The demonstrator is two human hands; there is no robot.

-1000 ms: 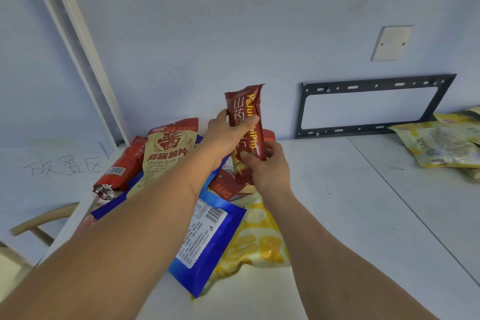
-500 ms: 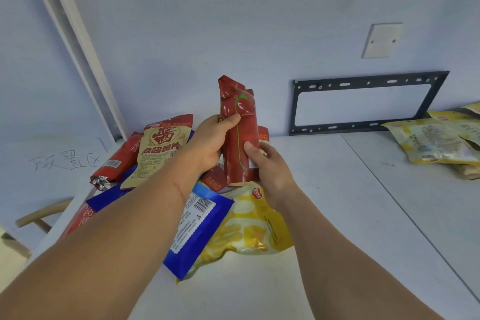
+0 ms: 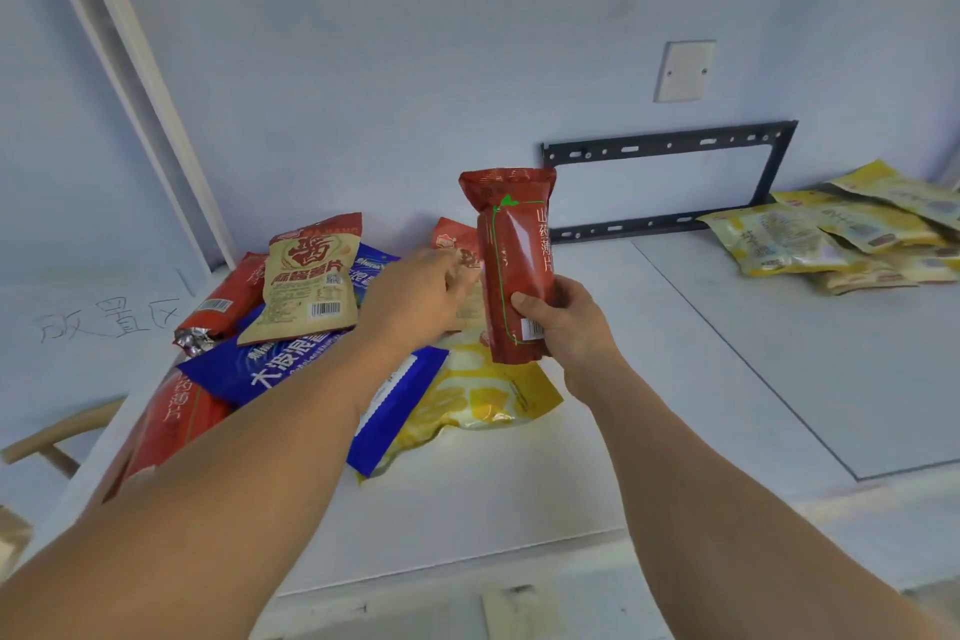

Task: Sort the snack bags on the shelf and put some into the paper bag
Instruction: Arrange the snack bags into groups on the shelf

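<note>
The right hand (image 3: 563, 322) gripped a tall red snack bag (image 3: 514, 265) around its lower half, thumb across the front beside the barcode, and held it upright above the white shelf (image 3: 675, 379). A thin green line ran down the front of that bag, with Chinese characters printed along its right edge.

The left hand (image 3: 415, 296) reached forward over the pile of snack bags at the left of the shelf, its fingers loosely curled. Motion blur at the fingertips made it impossible to tell whether it touched or held anything.

In the pile, a beige chip bag (image 3: 311, 286) with a red top leaned on the others, its barcode facing the camera. A red foil bag (image 3: 223, 301) lay just to its left. A blue bag (image 3: 280, 369) with white characters lay under the left forearm, and a second blue bag (image 3: 395, 411) overlapped a yellow chip bag (image 3: 483, 395) beneath the held bag. Another red bag (image 3: 171, 421) lay at the near left edge of the shelf.

At the far right, well apart from the pile, several pale yellow bags (image 3: 831, 234) lay overlapping. A black metal bracket (image 3: 670, 146) was fixed to the wall behind the shelf, with a white wall plate (image 3: 684, 70) above it.
</note>
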